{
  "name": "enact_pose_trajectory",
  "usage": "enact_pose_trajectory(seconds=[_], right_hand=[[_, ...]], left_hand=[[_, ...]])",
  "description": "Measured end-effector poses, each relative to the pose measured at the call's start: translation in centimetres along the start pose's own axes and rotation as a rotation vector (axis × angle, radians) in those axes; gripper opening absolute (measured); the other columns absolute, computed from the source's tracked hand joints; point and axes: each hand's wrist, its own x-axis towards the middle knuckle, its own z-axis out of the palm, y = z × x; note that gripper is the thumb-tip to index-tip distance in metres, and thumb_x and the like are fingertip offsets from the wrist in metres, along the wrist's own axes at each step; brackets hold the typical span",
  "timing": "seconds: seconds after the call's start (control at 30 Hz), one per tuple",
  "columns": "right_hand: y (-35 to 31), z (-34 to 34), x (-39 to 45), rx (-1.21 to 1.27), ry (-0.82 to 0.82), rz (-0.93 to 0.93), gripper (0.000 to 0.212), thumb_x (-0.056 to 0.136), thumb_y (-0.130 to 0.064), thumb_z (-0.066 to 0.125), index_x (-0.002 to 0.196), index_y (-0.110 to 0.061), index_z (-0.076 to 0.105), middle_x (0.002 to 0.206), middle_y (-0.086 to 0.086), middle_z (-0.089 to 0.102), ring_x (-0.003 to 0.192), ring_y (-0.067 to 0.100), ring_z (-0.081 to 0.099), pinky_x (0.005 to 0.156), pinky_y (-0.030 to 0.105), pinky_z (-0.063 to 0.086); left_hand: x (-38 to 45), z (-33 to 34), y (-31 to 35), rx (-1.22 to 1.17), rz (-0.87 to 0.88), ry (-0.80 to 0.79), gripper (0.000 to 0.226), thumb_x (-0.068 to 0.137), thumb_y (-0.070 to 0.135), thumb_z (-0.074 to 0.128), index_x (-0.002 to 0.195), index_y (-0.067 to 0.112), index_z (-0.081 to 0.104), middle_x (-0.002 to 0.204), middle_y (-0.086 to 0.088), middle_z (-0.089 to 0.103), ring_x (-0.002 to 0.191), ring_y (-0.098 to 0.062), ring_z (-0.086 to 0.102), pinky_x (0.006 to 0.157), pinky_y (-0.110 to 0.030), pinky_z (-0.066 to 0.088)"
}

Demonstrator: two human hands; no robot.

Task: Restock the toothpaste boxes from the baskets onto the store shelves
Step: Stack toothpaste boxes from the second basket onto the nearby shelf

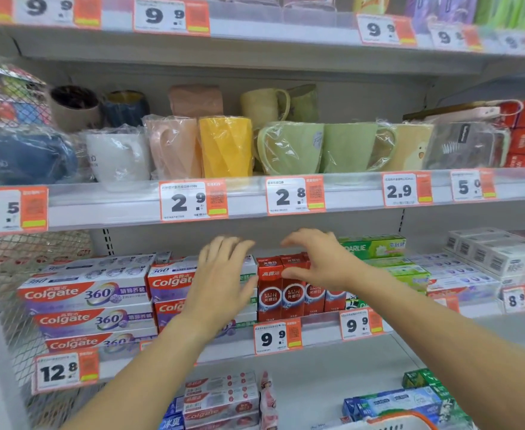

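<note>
In the middle of the frame, both hands reach to the shelf [317,332] with the toothpaste. The left hand [221,285] is open, fingers spread flat against the Colgate boxes [84,301] stacked left of center. The right hand [323,265] has loosely bent fingers resting on top of the red boxes [281,294], which stand upright in a row. Cups [224,147] sit on the shelf above.

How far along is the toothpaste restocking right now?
Done: upright red toothpaste boxes stand on the shelf. In hand: left hand and right hand are open at that row, holding nothing. Left: boxes remain in the basket at the bottom.
</note>
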Motion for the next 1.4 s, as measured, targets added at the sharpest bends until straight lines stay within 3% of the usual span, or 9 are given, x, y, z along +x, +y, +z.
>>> enact_pose_trajectory(seconds=[0.1,0.2,0.43,0.63,0.73,0.8,0.9,1.0,1.4], right_hand=[[-0.6,1.8,-4.8,0.098,0.432,-0.105,0.009,0.088,-0.027,0.07,0.096,-0.024,0.066,0.097,-0.011,0.064,0.098,0.012,0.057,0.092,0.04,0.041],[-0.7,6.1,-10.0,0.301,0.511,-0.022,0.01,0.085,-0.01,0.071,0.085,-0.018,0.066,0.08,-0.008,0.064,0.077,0.007,0.058,0.074,0.022,0.044],[1.8,23.1,-24.7,0.67,-0.114,0.63,0.014,0.089,-0.024,0.074,0.082,-0.013,0.069,0.075,0.004,0.071,0.069,0.01,0.065,0.064,0.019,0.049],[2.1,34.1,-33.7,0.633,-0.563,0.95,0.031,0.092,-0.024,0.072,0.065,-0.02,0.055,0.061,0.003,0.057,0.059,0.012,0.056,0.071,0.023,0.048],[2.0,38.6,-35.6,0.61,-0.69,1.011,0.018,0.091,-0.026,0.072,0.078,-0.015,0.066,0.06,-0.004,0.054,0.053,0.005,0.05,0.061,0.016,0.048],[2.2,41.9,-36.5,0.627,-0.729,1.055,0.015,0.091,-0.025,0.073,0.098,-0.013,0.071,0.078,0.001,0.067,0.067,0.01,0.058,0.078,0.027,0.057],[2.5,45.6,-37.1,0.7,-0.761,1.142,0.019,0.087,-0.02,0.078,0.101,-0.011,0.067,0.095,0.005,0.07,0.082,0.017,0.062,0.084,0.034,0.057],[3.1,47.8,-37.5,0.852,-0.841,1.164,0.048,0.075,-0.028,0.089,0.111,-0.012,0.062,0.096,0.001,0.069,0.089,0.018,0.067,0.082,0.033,0.058],[5.2,47.2,-39.1,0.894,-0.741,1.26,0.067,0.053,-0.033,0.099,0.107,-0.016,0.062,0.096,0.0,0.073,0.082,0.018,0.072,0.062,0.034,0.061]], left_hand=[[-2.5,1.0,2.6,-0.198,0.069,0.264,0.027,0.087,0.022,0.072,0.112,0.016,0.063,0.112,0.002,0.062,0.109,-0.017,0.053,0.097,-0.032,0.042],[-6.6,3.5,4.9,-0.388,0.042,0.126,0.006,0.089,0.025,0.062,0.091,0.02,0.062,0.089,0.009,0.061,0.086,-0.01,0.055,0.079,-0.025,0.044],[-25.0,16.6,6.8,-0.459,-0.361,-0.904,0.011,0.086,0.032,0.065,0.09,0.021,0.062,0.084,0.002,0.061,0.076,-0.015,0.054,0.079,-0.043,0.053],[-31.8,21.7,9.0,-0.476,-0.611,-1.363,0.062,0.096,0.029,0.066,0.143,-0.002,0.039,0.144,-0.022,0.045,0.122,-0.033,0.053,0.096,-0.04,0.044],[-34.1,25.3,9.6,-0.431,-0.715,-1.49,0.068,0.097,0.03,0.063,0.149,0.002,0.031,0.149,-0.016,0.042,0.108,-0.026,0.06,0.091,-0.039,0.051],[-35.7,27.7,9.8,-0.336,-0.788,-1.479,0.016,0.094,0.027,0.064,0.097,0.016,0.053,0.097,-0.004,0.059,0.068,-0.011,0.051,0.076,-0.037,0.052],[-37.4,30.0,10.5,-0.241,-0.921,-1.439,0.042,0.093,0.024,0.065,0.066,0.022,0.032,0.068,0.005,0.036,0.056,-0.005,0.032,0.074,-0.026,0.04],[-38.1,31.7,11.0,-0.249,-1.091,-1.469,0.009,0.09,0.02,0.068,0.092,0.012,0.064,0.08,-0.002,0.057,0.064,-0.012,0.051,0.071,-0.028,0.049],[-38.8,34.8,12.8,-0.602,-1.375,-1.17,0.057,0.082,0.014,0.082,0.135,0.013,0.059,0.13,-0.007,0.067,0.107,-0.019,0.063,0.087,-0.026,0.048]])
